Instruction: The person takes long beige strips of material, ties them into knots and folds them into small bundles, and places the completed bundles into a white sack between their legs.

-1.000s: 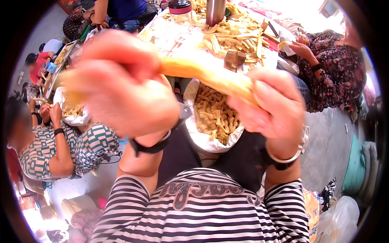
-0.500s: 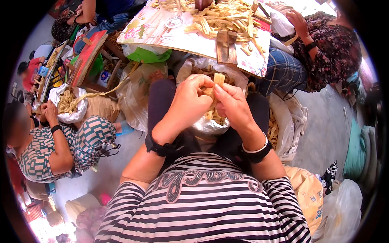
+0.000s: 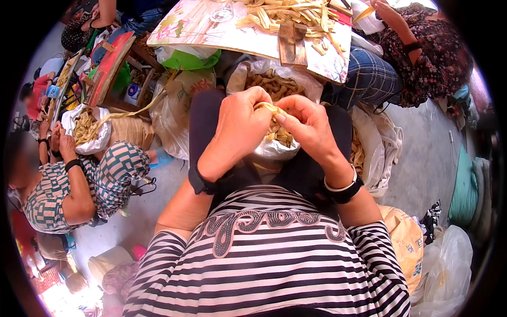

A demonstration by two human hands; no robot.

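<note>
My left hand (image 3: 240, 126) and my right hand (image 3: 310, 126) meet in front of my lap, closed on a pale yellow, flat strip (image 3: 270, 108). The strip bends between my fingertips; its ends are mostly hidden by my fingers. Just below and beyond my hands, a white plastic sack (image 3: 314, 87) stands between my knees, filled with folded yellowish pieces (image 3: 277, 83). Farther off, a wooden block (image 3: 292, 45) with a raised crosspiece lies at the table's near edge, beside a heap of loose yellow strips (image 3: 269, 16).
The flower-patterned table (image 3: 206, 34) stands ahead and carries a clear glass (image 3: 221, 13). Co-workers sit at left (image 3: 58, 195) and right (image 3: 417, 63). A long strip (image 3: 132, 112) trails from a white bag (image 3: 87, 129) at left. Another sack (image 3: 369, 153) leans by my right knee.
The strip stood upright above my fingers and is now bent down between them. My hands have turned inward slightly. The table sits higher in view.
</note>
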